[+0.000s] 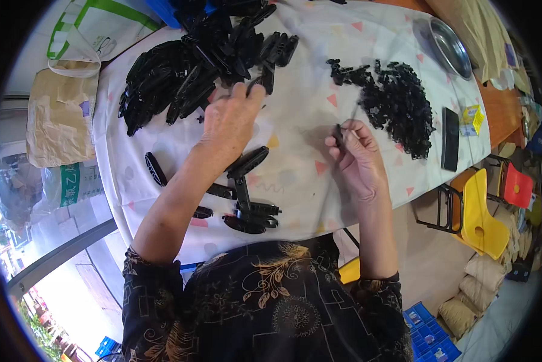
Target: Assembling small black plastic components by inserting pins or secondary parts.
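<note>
My left hand [232, 120] is at the near edge of a large heap of long black plastic parts [162, 75]. Its fingers are bent down against one black plastic part [268, 79], and the fingertips are partly hidden. Further right, my right hand [360, 155] pinches a small black plastic piece [338, 134] between thumb and fingers. Beyond it spreads a pile of small black pieces [397, 105]. Close to my body, below the left forearm, lies a loose group of long black parts [247, 208]. One oval black part [155, 169] lies apart at the left.
The table wears a white cloth [295, 199] with coloured triangles. A metal bowl [450, 48], a black bar [449, 139] and a small yellow box [472, 120] line its right side. Brown paper [60, 120] and a bag [102, 27] are at left. A yellow chair [482, 214] stands right.
</note>
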`<state>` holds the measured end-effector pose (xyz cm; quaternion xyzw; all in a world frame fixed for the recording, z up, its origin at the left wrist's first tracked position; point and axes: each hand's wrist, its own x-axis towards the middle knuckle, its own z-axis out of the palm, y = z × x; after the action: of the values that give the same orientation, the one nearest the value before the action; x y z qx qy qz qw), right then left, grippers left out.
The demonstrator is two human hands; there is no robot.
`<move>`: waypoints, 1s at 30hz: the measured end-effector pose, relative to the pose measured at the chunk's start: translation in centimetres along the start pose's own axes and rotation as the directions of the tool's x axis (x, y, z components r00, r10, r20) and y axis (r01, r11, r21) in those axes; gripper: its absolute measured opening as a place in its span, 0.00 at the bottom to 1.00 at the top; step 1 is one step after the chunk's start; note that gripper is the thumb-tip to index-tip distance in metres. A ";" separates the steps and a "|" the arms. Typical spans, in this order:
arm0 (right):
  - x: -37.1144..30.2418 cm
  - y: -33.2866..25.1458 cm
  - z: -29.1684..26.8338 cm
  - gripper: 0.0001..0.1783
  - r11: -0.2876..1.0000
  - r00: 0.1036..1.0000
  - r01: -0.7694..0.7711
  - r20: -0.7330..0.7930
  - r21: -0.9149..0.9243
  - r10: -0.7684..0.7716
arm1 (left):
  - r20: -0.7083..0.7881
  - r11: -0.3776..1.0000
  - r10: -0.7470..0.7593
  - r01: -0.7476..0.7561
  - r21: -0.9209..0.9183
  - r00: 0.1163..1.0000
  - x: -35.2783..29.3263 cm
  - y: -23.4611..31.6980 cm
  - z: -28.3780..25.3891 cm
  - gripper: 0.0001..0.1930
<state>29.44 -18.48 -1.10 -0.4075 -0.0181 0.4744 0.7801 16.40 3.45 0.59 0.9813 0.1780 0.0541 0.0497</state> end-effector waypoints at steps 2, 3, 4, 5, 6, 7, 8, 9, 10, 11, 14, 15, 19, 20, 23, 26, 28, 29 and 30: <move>-1.0 0.5 0.2 0.06 0.996 0.999 -0.021 0.045 0.085 0.017 | -0.001 1.000 -0.020 0.020 0.005 1.000 -1.3 0.1 -0.4 0.14; -1.3 0.8 0.1 0.06 0.995 0.998 -0.016 0.055 0.101 0.011 | -0.040 0.995 -0.057 0.053 -0.089 0.998 -1.9 0.2 -0.7 0.15; -1.6 1.1 0.1 0.06 0.993 0.998 -0.012 0.065 0.117 0.004 | -0.075 0.979 -0.097 0.081 -0.185 0.993 -2.4 0.5 -0.8 0.15; -1.9 1.1 0.3 0.07 0.995 1.000 -0.019 0.022 0.100 0.017 | -0.078 0.981 -0.090 0.075 -0.179 0.993 -2.8 0.8 -0.9 0.15; -2.1 1.3 0.2 0.07 0.994 1.000 -0.012 0.025 0.105 0.009 | 0.007 0.891 -0.191 0.177 -0.419 0.981 -3.1 1.3 -0.8 0.15; -2.2 1.5 -0.1 0.07 0.994 0.999 -0.013 0.042 0.106 0.009 | 0.116 0.732 -0.265 0.278 -0.623 0.957 -3.4 1.8 -0.9 0.15; -2.4 1.6 -0.3 0.07 0.994 0.998 -0.014 0.056 0.106 0.008 | 0.111 0.736 -0.258 0.270 -0.621 0.960 -3.7 2.5 -1.0 0.15; -2.4 1.9 -0.1 0.07 0.994 0.998 -0.016 0.069 0.112 0.008 | 0.206 0.536 -0.284 0.333 -0.776 0.937 -4.2 3.2 -1.4 0.14; -2.7 1.9 0.2 0.07 0.995 0.999 -0.028 0.046 0.092 0.023 | 0.303 0.293 -0.272 0.379 -0.878 0.913 -4.5 4.3 -1.9 0.14; -3.1 1.9 0.5 0.06 0.997 0.999 -0.039 0.021 0.072 0.038 | 0.371 0.168 -0.247 0.417 -0.893 0.895 -4.7 5.4 -2.9 0.15; -4.0 2.1 2.2 0.05 1.000 1.000 0.000 -0.028 -0.016 -0.001 | 0.381 -0.026 -0.137 0.382 -0.924 0.914 -5.6 6.5 -2.7 0.19; -4.2 2.3 2.3 0.05 1.000 1.000 0.003 -0.030 -0.015 -0.004 | 0.404 -0.089 -0.098 0.397 -0.914 0.909 -5.7 6.9 -3.1 0.22; -4.8 2.6 2.3 0.06 0.974 0.995 0.101 0.004 -0.204 -0.102 | 0.456 -0.174 -0.042 0.443 -0.880 0.889 -6.0 7.8 -3.6 0.21; -4.9 2.6 2.3 0.06 0.949 0.989 0.144 0.017 -0.280 -0.145 | 0.457 -0.173 -0.041 0.444 -0.879 0.889 -6.1 7.9 -3.5 0.21; -5.2 2.4 2.3 0.06 0.888 0.973 0.230 0.097 -0.398 -0.208 | 0.453 -0.165 -0.015 0.445 -0.880 0.891 -6.4 7.8 -3.3 0.21; -5.6 1.8 1.8 0.05 0.708 0.950 0.306 0.159 -0.636 -0.267 | 0.463 -0.160 -0.010 0.455 -0.876 0.887 -6.5 7.8 -3.3 0.20; -5.7 0.8 2.1 0.06 0.516 0.896 0.434 0.292 -0.738 -0.336 | 0.503 -0.090 -0.017 0.499 -0.862 0.864 -6.4 7.7 -3.3 0.21; -5.7 0.3 2.4 0.07 0.291 0.822 0.545 0.433 -0.786 -0.369 | 0.505 -0.092 -0.016 0.502 -0.860 0.863 -6.5 7.8 -3.1 0.21; -5.6 -0.2 2.7 0.07 0.293 0.824 0.542 0.431 -0.788 -0.366 | 0.478 -0.052 -0.019 0.477 -0.877 0.878 -6.6 7.9 -2.7 0.20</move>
<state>25.36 -21.10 2.81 -0.6883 -0.4437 0.1825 0.5442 12.66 -6.07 3.63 0.5971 0.2550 -0.0083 0.7605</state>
